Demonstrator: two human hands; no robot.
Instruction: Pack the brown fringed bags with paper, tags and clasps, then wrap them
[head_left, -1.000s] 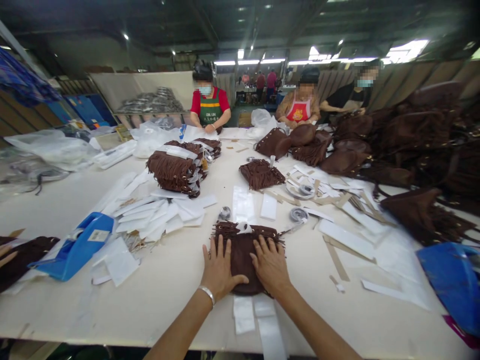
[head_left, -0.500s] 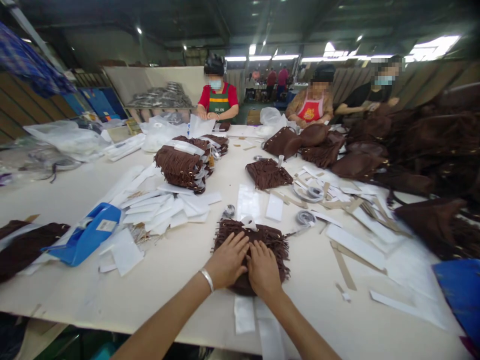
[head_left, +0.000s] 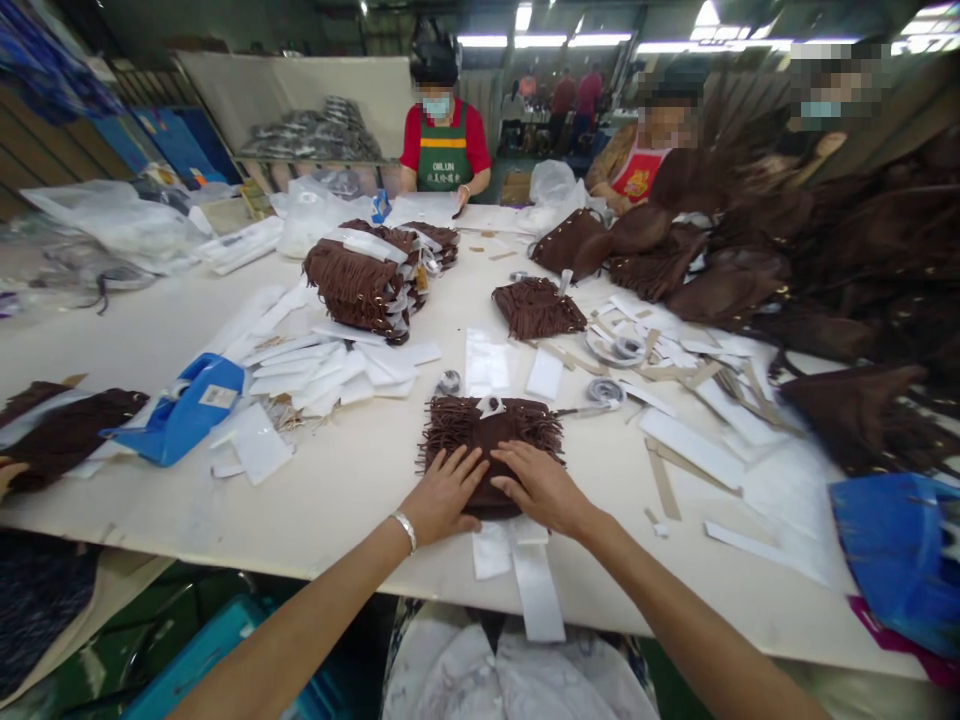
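A small brown fringed bag (head_left: pixel 487 428) lies flat on the white table (head_left: pixel 360 470) just in front of me, a small white tag at its top edge. My left hand (head_left: pixel 442 492) rests on its lower left part with fingers stretched out; a silver bracelet circles that wrist. My right hand (head_left: pixel 541 484) lies flat on the lower right part, fingers spread toward the left hand. Both hands press on the bag and hold nothing. White paper strips (head_left: pixel 525 570) stick out from under the bag at the table's near edge.
A blue tape dispenser (head_left: pixel 184 408) sits at the left among scattered white slips (head_left: pixel 330 370). A stack of fringed bags (head_left: pixel 360 285) and a single one (head_left: pixel 536 308) lie farther back. Brown bags pile up at the right (head_left: pixel 795 290). Three people work across the table. A blue object (head_left: pixel 900 550) sits at the right edge.
The view has tipped down and pulled back, so the table's near edge now shows. My hands have slid toward the bag's lower edge and spread apart again.
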